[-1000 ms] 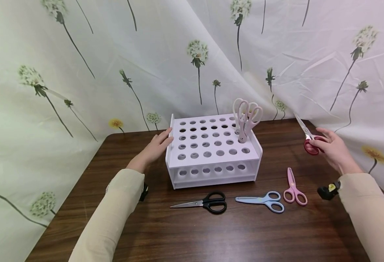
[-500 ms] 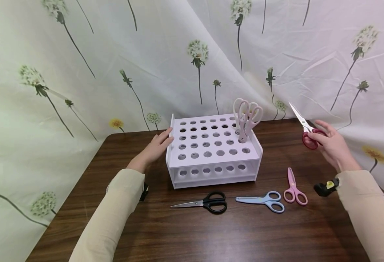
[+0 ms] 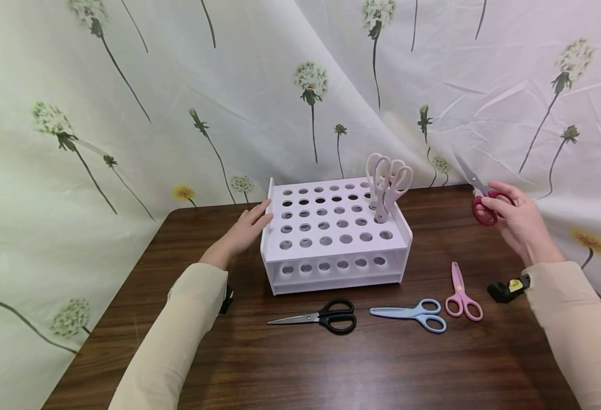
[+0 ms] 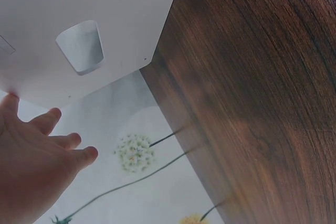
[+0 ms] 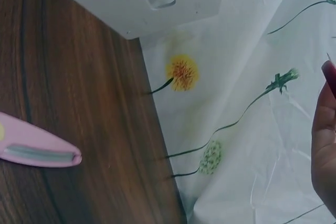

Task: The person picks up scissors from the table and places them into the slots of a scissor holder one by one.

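Head view: right-hand grip (image 3: 522, 223) pinches red-handled scissors (image 3: 478, 185); left-hand grip (image 3: 243, 232), fingers outstretched, touches white rack (image 3: 334, 232)

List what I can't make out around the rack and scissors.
Head view: blade tips of the standing scissors, hidden by the rack's top.
Left wrist view: part of the left hand, cut off at left.
Right wrist view: pink scissors' handles, cut off at left; most of the red scissors, at right.

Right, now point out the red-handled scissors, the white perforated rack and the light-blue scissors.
Red-handled scissors (image 3: 478, 185): head view, blades just above the handles.
White perforated rack (image 3: 334, 232): head view, top panel between holes.
Light-blue scissors (image 3: 408, 312): head view, near the pivot.
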Demonstrator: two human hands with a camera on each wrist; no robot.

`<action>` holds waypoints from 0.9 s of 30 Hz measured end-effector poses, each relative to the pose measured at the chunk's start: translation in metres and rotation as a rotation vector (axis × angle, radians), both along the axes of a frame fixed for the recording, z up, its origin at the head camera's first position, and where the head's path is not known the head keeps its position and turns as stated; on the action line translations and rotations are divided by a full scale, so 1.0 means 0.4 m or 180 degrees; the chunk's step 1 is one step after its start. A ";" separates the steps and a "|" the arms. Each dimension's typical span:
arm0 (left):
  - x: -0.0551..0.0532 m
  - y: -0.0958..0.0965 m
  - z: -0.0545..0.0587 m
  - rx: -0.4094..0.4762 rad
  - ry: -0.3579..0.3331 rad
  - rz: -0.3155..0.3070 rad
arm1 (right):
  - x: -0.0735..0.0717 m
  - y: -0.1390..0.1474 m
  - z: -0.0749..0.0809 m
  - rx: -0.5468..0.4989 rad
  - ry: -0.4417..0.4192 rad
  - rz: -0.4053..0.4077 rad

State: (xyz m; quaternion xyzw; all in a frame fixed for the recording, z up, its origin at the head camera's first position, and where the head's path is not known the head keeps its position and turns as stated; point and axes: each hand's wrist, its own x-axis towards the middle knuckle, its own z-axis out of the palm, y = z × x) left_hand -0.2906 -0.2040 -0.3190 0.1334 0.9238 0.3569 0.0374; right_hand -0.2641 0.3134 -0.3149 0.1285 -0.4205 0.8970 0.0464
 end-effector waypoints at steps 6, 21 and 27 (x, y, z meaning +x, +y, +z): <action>0.001 0.001 0.002 -0.0003 0.0041 -0.0022 | 0.006 -0.017 0.020 -0.0088 0.0108 0.0145; 0.002 0.000 -0.001 -0.0023 -0.0035 0.0030 | 0.008 -0.035 0.025 -0.0164 0.0197 0.0192; 0.000 0.000 -0.002 -0.0022 -0.0025 0.0041 | 0.011 -0.037 0.028 -0.0071 0.0167 0.0091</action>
